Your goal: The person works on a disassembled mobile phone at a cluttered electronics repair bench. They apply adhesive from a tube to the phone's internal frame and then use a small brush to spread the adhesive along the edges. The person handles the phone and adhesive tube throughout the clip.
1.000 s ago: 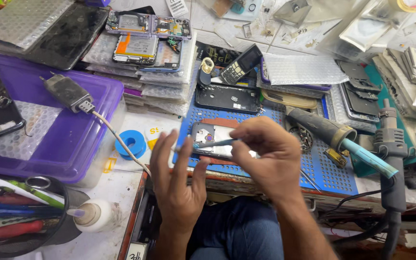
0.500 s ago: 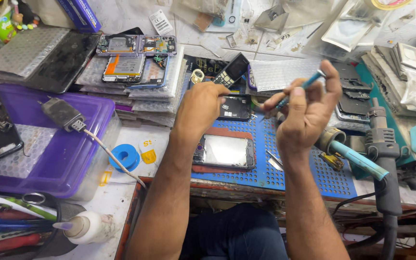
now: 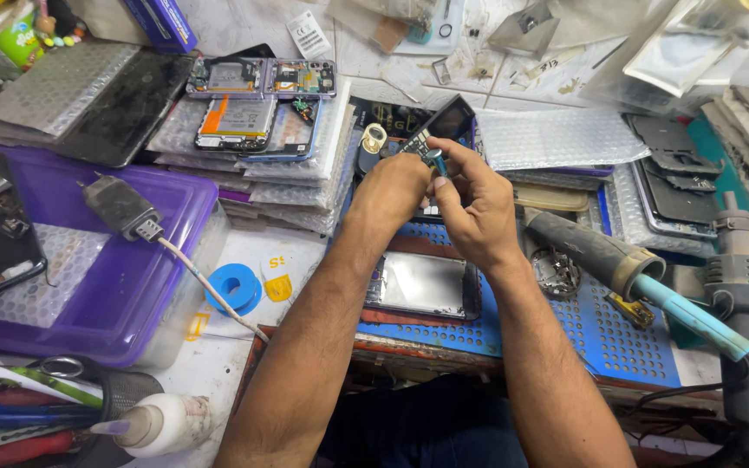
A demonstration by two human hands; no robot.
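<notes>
My two hands meet above the blue perforated mat (image 3: pixel 626 347). My right hand (image 3: pixel 478 212) pinches a small blue-handled screwdriver (image 3: pixel 434 159), whose round blue end pokes up between thumb and forefinger. My left hand (image 3: pixel 396 189) is curled against it, fingers hidden behind the knuckles, so I cannot tell whether it grips the tool. Below both wrists a phone (image 3: pixel 424 286) lies flat on the mat with its shiny back panel up, untouched.
A purple plastic box (image 3: pixel 145 286) with a charger plug (image 3: pixel 119 208) stands at the left. A blue tape roll (image 3: pixel 234 289) lies by the mat. Opened phones (image 3: pixel 253 104) rest on bubble wrap behind. A thick-handled iron (image 3: pixel 617 260) and a glue bottle (image 3: pixel 162 425) are nearby.
My hands lifted off the phone on the mat and came together farther back. The right hand turned the screwdriver from sticking out sideways to standing between its fingertips.
</notes>
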